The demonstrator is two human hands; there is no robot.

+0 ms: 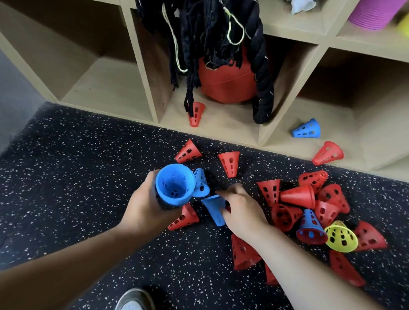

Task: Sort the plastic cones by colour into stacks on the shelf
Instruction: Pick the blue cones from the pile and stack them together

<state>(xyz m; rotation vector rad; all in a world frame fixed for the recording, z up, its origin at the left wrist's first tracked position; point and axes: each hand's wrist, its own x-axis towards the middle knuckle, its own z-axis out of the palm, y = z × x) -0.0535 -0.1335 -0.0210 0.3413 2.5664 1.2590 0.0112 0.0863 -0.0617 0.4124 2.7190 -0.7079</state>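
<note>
Left hand (144,206) gripping blue stack (174,184), right hand (240,212) apparently pinching blue cone (214,209) just left of it

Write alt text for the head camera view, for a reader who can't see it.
A person's left hand holds nested blue cones while the right hand grips a loose blue cone on the speckled floor. Red cones and one yellow cone lie scattered before a wooden shelf holding a red ball and black rope.
</note>
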